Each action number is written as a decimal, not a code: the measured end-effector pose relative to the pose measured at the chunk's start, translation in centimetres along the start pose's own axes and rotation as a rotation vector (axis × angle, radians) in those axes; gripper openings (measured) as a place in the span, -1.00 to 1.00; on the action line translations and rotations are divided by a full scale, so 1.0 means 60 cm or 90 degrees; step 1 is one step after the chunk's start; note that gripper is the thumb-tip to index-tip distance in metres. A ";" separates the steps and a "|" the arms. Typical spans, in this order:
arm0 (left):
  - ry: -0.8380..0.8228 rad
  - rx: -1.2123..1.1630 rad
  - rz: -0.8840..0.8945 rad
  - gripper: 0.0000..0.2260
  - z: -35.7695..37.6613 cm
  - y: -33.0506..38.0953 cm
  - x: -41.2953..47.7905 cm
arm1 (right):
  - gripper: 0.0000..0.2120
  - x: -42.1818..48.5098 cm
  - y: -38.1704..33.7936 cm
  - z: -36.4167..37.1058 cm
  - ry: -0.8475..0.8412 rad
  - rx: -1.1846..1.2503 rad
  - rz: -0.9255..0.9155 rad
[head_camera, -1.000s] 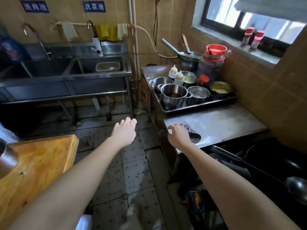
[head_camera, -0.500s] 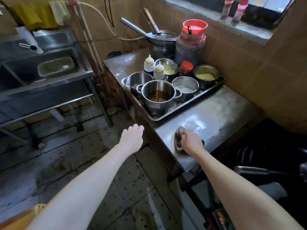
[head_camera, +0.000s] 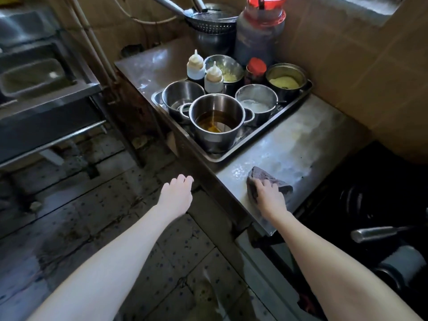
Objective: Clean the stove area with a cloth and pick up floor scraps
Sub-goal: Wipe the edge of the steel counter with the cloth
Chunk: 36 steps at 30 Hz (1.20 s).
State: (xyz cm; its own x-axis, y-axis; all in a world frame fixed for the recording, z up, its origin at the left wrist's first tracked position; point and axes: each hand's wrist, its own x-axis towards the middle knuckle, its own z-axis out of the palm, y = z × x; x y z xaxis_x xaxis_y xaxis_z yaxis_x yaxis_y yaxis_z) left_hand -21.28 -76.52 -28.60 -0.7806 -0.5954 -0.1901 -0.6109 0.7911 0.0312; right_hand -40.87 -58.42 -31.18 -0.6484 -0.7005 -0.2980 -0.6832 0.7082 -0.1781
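From the head view, the right hand (head_camera: 269, 198) is pressing down flat on a dark grey cloth (head_camera: 266, 181), fingers spread over it rather than bunched around it, and the cloth is lying on the steel counter (head_camera: 301, 144) at lower centre-right of the frame, close to the counter's near edge. The cloth's far corners are sticking out beyond the fingers, toward the wet, shiny patch of steel. The left hand (head_camera: 176, 196) is hanging loose and empty at centre frame, fingers slightly curled, over the tiled floor (head_camera: 97, 218) just beside the counter's front edge and touching nothing. Up the counter from the cloth, a metal tray (head_camera: 234, 154) is sitting in the middle of the frame, crowded with containers: a large steel pot (head_camera: 216, 122) holding brown liquid at its near corner, an empty steel bowl (head_camera: 183, 96) to its left, two squeeze bottles (head_camera: 206, 72) behind, and a pot of yellow powder (head_camera: 286, 77) at the tray's far right. Beyond the tray, at top centre, a big dark jar with a red lid (head_camera: 260, 31) is standing against the tiled wall. A steel sink (head_camera: 34, 82) is filling the upper left. The floor tiles are looking stained and grimy across the lower left.
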 end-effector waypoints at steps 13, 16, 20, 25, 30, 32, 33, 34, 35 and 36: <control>-0.006 0.009 0.001 -0.69 -0.003 -0.001 -0.034 | -0.78 -0.044 -0.013 -0.003 0.089 0.090 -0.066; 0.005 -0.006 0.001 -0.69 -0.012 -0.001 -0.038 | -0.78 -0.057 -0.013 0.001 0.067 0.069 -0.091; 0.010 -0.017 -0.001 -0.69 -0.016 0.001 -0.052 | -0.55 -0.070 -0.010 0.017 0.047 -0.005 -0.043; -0.002 -0.007 -0.001 -0.70 -0.001 -0.001 -0.070 | -0.52 -0.073 -0.002 0.036 0.011 0.003 -0.012; -0.020 0.000 0.006 -0.70 0.016 -0.002 -0.089 | -0.70 -0.073 -0.008 0.043 0.044 0.006 -0.038; -0.017 0.004 0.004 -0.70 0.020 -0.004 -0.093 | -0.72 -0.076 -0.012 0.046 0.052 0.018 -0.044; -0.016 0.001 0.002 -0.70 0.020 -0.005 -0.094 | -0.73 -0.078 -0.013 0.048 0.055 0.025 -0.049; -0.016 -0.005 -0.001 -0.70 0.020 -0.007 -0.095 | -0.73 -0.080 -0.014 0.048 0.056 0.033 -0.054; -0.017 -0.011 -0.007 -0.70 0.018 -0.009 -0.095 | -0.72 -0.082 -0.016 0.047 0.055 0.045 -0.060; -0.017 -0.015 -0.011 -0.70 0.016 -0.012 -0.095 | -0.72 -0.084 -0.019 0.045 0.057 0.065 -0.067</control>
State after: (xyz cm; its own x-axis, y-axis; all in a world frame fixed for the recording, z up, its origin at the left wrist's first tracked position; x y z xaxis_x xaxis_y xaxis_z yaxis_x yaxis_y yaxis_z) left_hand -16.27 -73.53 -28.48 -0.7660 -0.6051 -0.2170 -0.6278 0.7767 0.0503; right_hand -35.91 -55.45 -31.98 -0.6056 -0.7732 -0.1880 -0.7143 0.6324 -0.2999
